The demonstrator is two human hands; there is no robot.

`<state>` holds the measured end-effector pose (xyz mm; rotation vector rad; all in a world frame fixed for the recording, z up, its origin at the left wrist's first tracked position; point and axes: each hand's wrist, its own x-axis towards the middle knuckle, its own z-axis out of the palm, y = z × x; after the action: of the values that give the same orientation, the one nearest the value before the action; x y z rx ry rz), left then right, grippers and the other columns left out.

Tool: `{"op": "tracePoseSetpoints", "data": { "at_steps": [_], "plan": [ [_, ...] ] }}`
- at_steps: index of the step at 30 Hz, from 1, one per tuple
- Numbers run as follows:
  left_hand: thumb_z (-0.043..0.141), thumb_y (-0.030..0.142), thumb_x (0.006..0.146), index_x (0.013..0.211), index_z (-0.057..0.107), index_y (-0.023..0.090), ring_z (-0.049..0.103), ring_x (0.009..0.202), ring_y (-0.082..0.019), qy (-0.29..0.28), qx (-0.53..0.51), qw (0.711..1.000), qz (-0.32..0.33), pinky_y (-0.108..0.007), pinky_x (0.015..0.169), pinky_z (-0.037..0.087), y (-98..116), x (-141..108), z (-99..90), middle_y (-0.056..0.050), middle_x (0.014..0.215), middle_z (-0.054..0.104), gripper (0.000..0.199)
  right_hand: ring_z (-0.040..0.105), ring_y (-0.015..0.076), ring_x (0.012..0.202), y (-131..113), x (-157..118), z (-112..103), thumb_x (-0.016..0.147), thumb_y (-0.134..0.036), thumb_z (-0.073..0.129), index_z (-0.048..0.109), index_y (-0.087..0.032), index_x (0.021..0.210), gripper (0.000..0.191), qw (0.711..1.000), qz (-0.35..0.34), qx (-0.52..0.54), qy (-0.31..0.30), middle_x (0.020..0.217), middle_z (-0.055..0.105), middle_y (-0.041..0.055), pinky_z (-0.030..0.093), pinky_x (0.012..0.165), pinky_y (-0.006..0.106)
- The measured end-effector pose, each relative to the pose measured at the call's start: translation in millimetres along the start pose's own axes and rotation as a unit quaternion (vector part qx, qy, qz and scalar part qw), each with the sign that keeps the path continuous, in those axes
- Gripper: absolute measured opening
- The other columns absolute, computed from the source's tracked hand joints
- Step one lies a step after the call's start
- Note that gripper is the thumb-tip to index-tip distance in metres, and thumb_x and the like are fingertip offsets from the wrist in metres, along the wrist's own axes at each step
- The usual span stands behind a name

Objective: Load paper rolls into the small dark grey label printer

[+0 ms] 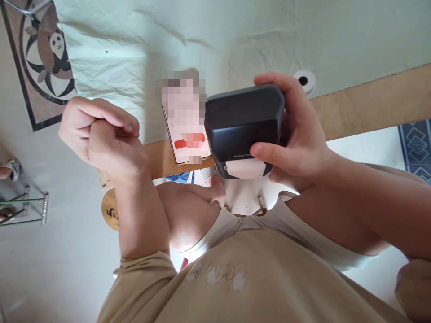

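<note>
My right hand (296, 130) grips a black label printer (244, 119), its thumb across the front near the white lettering and its other fingers behind the right side. White paper (245, 169) shows at the printer's lower front. My left hand (104, 134) is raised at the left above the table edge, its fingers curled into a fist. The inside of that fist is hidden, so anything in it cannot be made out. Between the hands lies a phone (188, 154) with its screen lit and partly pixelated, close to the printer's left side.
A pale green cloth (208, 27) covers the table, leaving a brown edge (377, 98) bare. A white roll (305, 82) lies on the cloth beyond my right hand. A panda-patterned mat (50, 67) is at the left, and a round panda-marked stool top (109, 209) sits below my left forearm.
</note>
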<state>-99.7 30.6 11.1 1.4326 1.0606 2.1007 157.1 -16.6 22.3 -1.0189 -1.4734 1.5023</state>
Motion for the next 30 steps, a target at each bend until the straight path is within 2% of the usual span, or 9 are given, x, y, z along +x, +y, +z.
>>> {"op": "tracePoseSetpoints", "data": {
  "at_steps": [6, 8, 10, 14, 16, 21, 24, 27, 30],
  "plan": [
    [0.039, 0.028, 0.081, 0.055, 0.047, 0.02, 0.043, 0.038, -0.006, -0.014, 0.098, 0.993, -0.067, -0.023, 0.04, 0.02, 20, -6, 4.0, 0.002, 0.049, 0.027, 0.028, 0.055, 0.0112, 0.077, 2, 2, 0, 0.069, -0.048, 0.074, 0.034, -0.036, 0.131, 0.075, 1.0, -0.001, -0.007, -0.002, 0.088, 0.055, -0.0003, 0.049, 0.06, 0.026],
    [0.042, 0.042, 0.087, 0.051, 0.041, 0.021, 0.044, 0.043, -0.007, -0.029, 0.134, 0.989, -0.053, -0.026, 0.045, 0.026, 18, -7, 2.6, 0.001, 0.048, 0.027, 0.042, 0.055, 0.0112, 0.077, 2, 2, 1, 0.069, -0.047, 0.074, 0.034, -0.035, 0.131, 0.074, 1.0, -0.004, -0.005, -0.002, 0.09, 0.055, -0.0002, 0.049, 0.06, 0.026],
    [0.044, 0.054, 0.088, 0.053, 0.036, 0.022, 0.037, 0.043, -0.007, -0.025, 0.148, 0.988, -0.037, -0.026, 0.045, 0.026, 12, -6, 0.4, 0.002, 0.049, 0.024, 0.049, 0.055, 0.0113, 0.078, 1, 2, 1, 0.069, -0.047, 0.074, 0.034, -0.035, 0.131, 0.075, 1.0, -0.005, -0.004, -0.003, 0.091, 0.055, -0.0001, 0.049, 0.06, 0.027],
    [0.048, 0.055, 0.086, 0.076, 0.049, 0.019, 0.018, 0.042, -0.002, -0.019, 0.097, 0.995, -0.005, -0.018, 0.043, 0.02, -7, -1, -7.6, 0.005, 0.058, 0.025, 0.037, 0.054, 0.0096, 0.075, -1, 2, 1, 0.07, -0.047, 0.074, 0.033, -0.033, 0.132, 0.075, 1.0, -0.002, 0.003, -0.007, 0.088, 0.055, -0.0007, 0.048, 0.06, 0.025],
    [0.052, 0.043, 0.083, 0.086, 0.052, 0.018, 0.02, 0.043, -0.001, -0.028, 0.082, 0.996, 0.011, -0.018, 0.043, 0.022, -16, 2, -12.2, 0.004, 0.063, 0.034, 0.026, 0.053, 0.0087, 0.074, -1, 2, 0, 0.07, -0.045, 0.074, 0.033, -0.032, 0.131, 0.074, 1.0, -0.004, 0.01, -0.008, 0.086, 0.054, -0.001, 0.047, 0.059, 0.025],
    [0.061, 0.033, 0.063, 0.066, 0.046, 0.022, 0.03, 0.048, -0.006, -0.023, 0.106, 0.994, 0.025, -0.025, 0.043, 0.028, -21, 3, -16.5, 0.0, 0.064, 0.036, 0.019, 0.054, 0.0087, 0.074, 0, 2, 1, 0.07, -0.044, 0.075, 0.033, -0.033, 0.131, 0.075, 1.0, -0.005, 0.013, -0.009, 0.087, 0.055, -0.001, 0.049, 0.06, 0.024],
    [0.053, 0.02, 0.056, 0.055, 0.037, 0.024, 0.028, 0.046, -0.007, -0.031, 0.129, 0.991, 0.013, -0.03, 0.045, 0.035, -15, 0, -13.5, -0.001, 0.062, 0.033, 0.016, 0.053, 0.0083, 0.071, 0, 2, 2, 0.07, -0.047, 0.074, 0.032, -0.034, 0.131, 0.075, 1.0, 0.0, 0.008, -0.008, 0.089, 0.056, -0.0011, 0.049, 0.058, 0.025],
    [0.042, 0.019, 0.05, 0.051, 0.034, 0.026, 0.023, 0.038, -0.009, -0.023, 0.136, 0.99, 0.022, -0.029, 0.041, 0.027, -5, -4, -6.6, 0.001, 0.048, 0.025, 0.011, 0.053, 0.0084, 0.07, 0, 2, 2, 0.07, -0.048, 0.074, 0.033, -0.034, 0.132, 0.076, 1.0, -0.004, 0.01, -0.011, 0.088, 0.055, -0.001, 0.049, 0.058, 0.025],
    [0.038, 0.017, 0.05, 0.05, 0.038, 0.026, 0.026, 0.038, -0.01, -0.024, 0.173, 0.984, -0.017, -0.03, 0.043, 0.019, 7, -5, 0.1, 0.001, 0.044, 0.03, 0.009, 0.053, 0.0085, 0.071, 0, 2, 1, 0.07, -0.047, 0.074, 0.033, -0.035, 0.132, 0.075, 1.0, -0.005, 0.008, -0.01, 0.087, 0.055, -0.001, 0.048, 0.058, 0.025]
  ]
}}
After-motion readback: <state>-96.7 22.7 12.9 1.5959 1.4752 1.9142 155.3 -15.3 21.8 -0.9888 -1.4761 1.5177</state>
